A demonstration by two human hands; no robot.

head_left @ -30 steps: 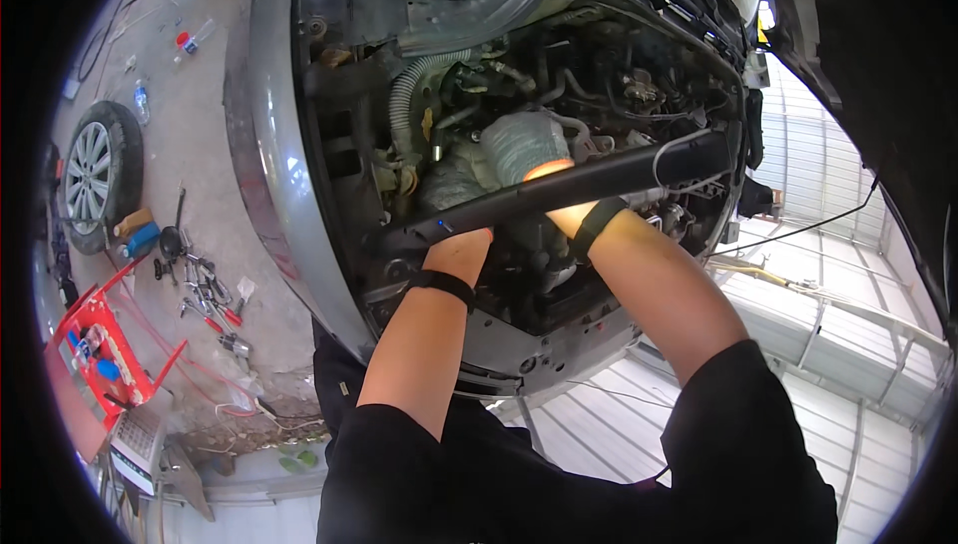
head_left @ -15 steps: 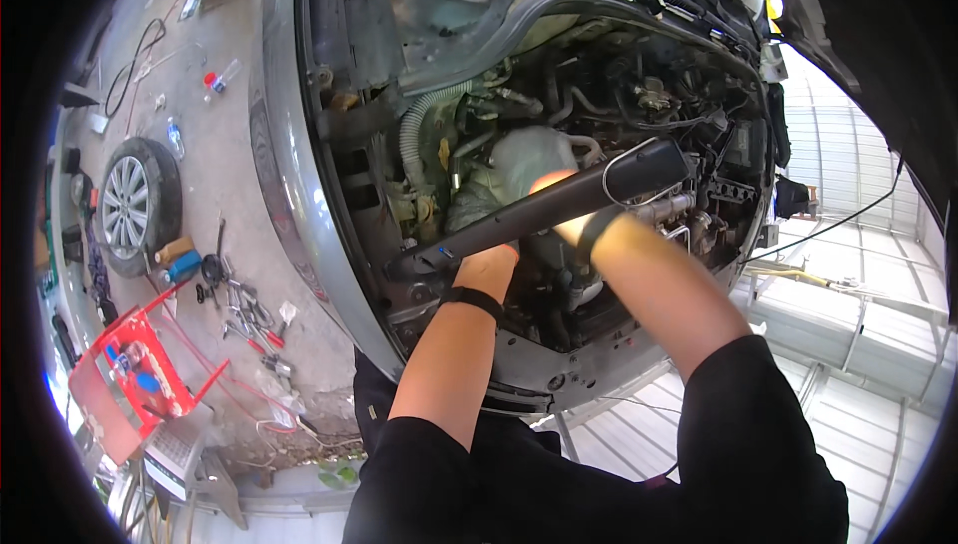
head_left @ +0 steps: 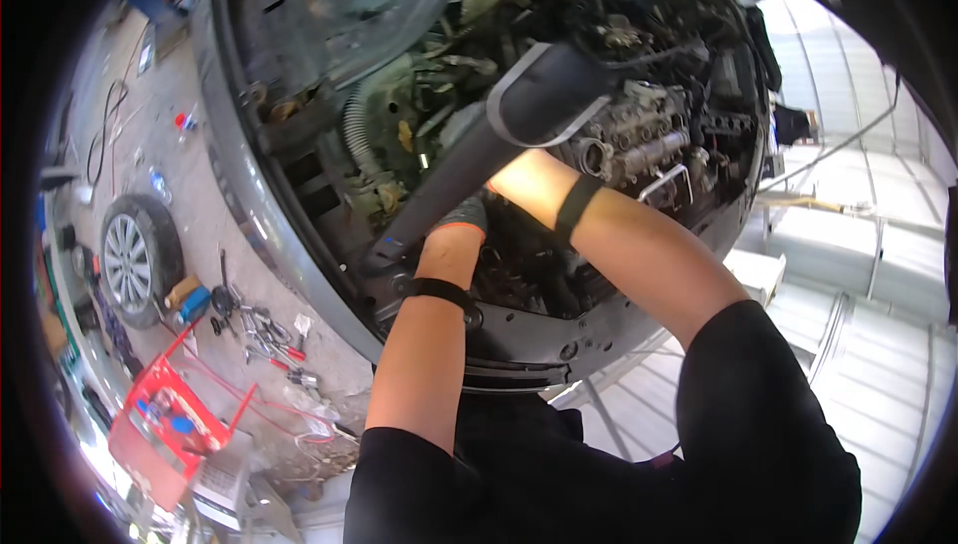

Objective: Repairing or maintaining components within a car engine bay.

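Observation:
My left hand (head_left: 465, 213), in a dark grey glove with an orange cuff, reaches down into the engine bay. A long black work lamp (head_left: 449, 180) with a grey bow handle slants across the view and hides its fingers. The lamp's lower end rests by the front panel of the car. My right hand (head_left: 503, 180) also goes down behind the lamp, and its fingers and anything in them are out of sight. Bright light falls on that wrist. To the right of my hands is the exposed metal engine (head_left: 639, 145), and on the left runs a ribbed grey hose (head_left: 357, 130).
The grey fender (head_left: 244, 185) curves along the left. On the floor beyond lie a wheel (head_left: 130, 260), scattered hand tools (head_left: 264, 334) and a red stool (head_left: 165, 434) with small items on it. The raised hood edges in at the upper right.
My view has shifted, so the car and the floor things sit differently. The lamp appears larger, its upper end further left and higher. Both hands now appear further left, and the right one higher.

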